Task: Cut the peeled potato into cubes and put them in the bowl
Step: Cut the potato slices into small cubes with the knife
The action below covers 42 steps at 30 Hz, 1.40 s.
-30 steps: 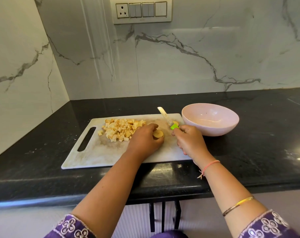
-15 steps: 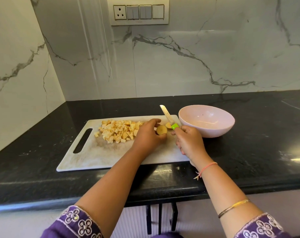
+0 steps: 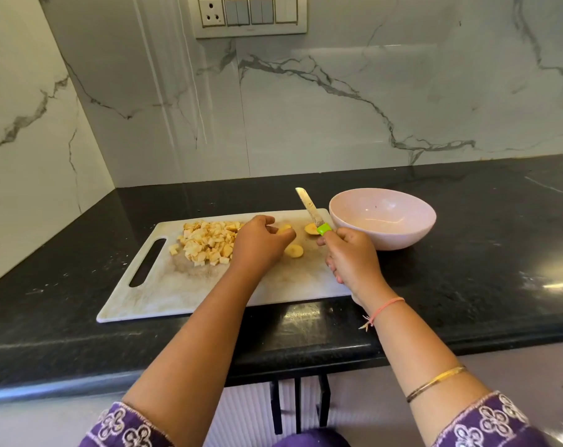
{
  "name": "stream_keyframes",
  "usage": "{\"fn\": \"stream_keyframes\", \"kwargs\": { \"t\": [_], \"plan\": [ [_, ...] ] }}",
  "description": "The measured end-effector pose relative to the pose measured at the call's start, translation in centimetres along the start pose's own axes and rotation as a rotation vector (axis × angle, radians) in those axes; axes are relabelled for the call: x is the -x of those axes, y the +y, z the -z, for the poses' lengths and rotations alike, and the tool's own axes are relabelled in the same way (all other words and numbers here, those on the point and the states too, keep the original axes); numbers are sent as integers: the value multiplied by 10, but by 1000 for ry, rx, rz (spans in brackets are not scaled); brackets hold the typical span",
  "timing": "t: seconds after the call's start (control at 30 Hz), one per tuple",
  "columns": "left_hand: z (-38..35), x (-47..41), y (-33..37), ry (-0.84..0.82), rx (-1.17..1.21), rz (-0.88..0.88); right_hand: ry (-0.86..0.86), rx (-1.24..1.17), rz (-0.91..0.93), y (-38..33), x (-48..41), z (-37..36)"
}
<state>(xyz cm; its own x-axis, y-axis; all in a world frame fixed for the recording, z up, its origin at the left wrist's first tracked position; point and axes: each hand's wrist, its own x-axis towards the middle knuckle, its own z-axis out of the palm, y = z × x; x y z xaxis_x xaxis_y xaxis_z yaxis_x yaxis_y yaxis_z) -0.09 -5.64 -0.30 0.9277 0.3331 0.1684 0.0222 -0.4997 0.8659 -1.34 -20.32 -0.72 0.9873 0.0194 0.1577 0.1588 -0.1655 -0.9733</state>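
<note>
Fingertips of the left hand [image 3: 261,243] pinch a pale potato chunk [image 3: 285,230] just above a white cutting board [image 3: 164,295] on a black stone desk [image 3: 467,253]. The right hand [image 3: 351,256] is curled round the green handle of a small knife [image 3: 310,209], blade lifted off the board and angled up and away toward the marble wall. A round slice [image 3: 294,251] lies flat on the board just nearer than the left fingertips, between the two hands. A third piece [image 3: 311,228] sits beside the knife's green collar, though whether it touches cannot be told. A heap of cubes [image 3: 207,241] is piled on the board to the left of the left hand and partly hidden behind it. The pink bowl [image 3: 402,233] stands on the desk just beside the board's far right corner, apart from every piece, and appears to hold no potato. Peeled potato of this size is likely light and firm, with wet, starchy cut faces that may skid under the blade. Each piece is probably best set flat face down and held by its rounded sides, fingertips tucked back from the edge. The loose cubes would scatter easily, so gathering them against the blade or a cupped palm seems the safer way to the bowl. Most of the cutting looks done, and the transfer has not begun.
</note>
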Motion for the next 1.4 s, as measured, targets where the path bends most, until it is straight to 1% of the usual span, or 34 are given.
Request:
{"fn": "stream_keyframes", "kwargs": {
  "t": [0.07, 0.1, 0.2, 0.3, 0.43, 0.63, 0.77, 0.83, 0.97, 1.07, 1.3, 1.37, 1.4],
  "plan": [
    [-1, 0, 2, -29, -63, 16, 5, -4, -4, 2, 0, 1],
    [-1, 0, 2, -35, -48, 31, 3, -4, -6, 2, 1, 1],
    [-2, 0, 0, -43, 108, 119, -11, -9, -8, 2, 2, -3],
    [-7, 0, 2, -61, 215, 184, -10, -5, -11, 2, 2, -2],
    [-15, 1, 12, -96, 330, 224, -9, -18, -12, 2, 1, 0],
    [-29, 8, 21, -104, 458, 256, 2, -32, -17, 3, 1, -4],
    [-31, 8, 14, -85, 448, 215, 3, -43, -17, 3, 2, -3],
    [-28, 7, 13, -89, 441, 222, 12, -55, -28, 3, 0, -1],
    [-23, 9, 26, -165, 513, 308, 35, -92, -36, 2, -4, 3],
    [-26, 10, 29, -170, 552, 362, 32, -104, -39, 5, -3, -1],
    [-41, 12, 35, -153, 663, 329, 49, -147, -58, 5, -1, 1],
    [-42, 9, 25, -137, 627, 271, 45, -161, -64, 5, 1, 1],
    [-40, 7, 19, -114, 570, 224, 39, -166, -66, 4, 2, 0]
  ]
}}
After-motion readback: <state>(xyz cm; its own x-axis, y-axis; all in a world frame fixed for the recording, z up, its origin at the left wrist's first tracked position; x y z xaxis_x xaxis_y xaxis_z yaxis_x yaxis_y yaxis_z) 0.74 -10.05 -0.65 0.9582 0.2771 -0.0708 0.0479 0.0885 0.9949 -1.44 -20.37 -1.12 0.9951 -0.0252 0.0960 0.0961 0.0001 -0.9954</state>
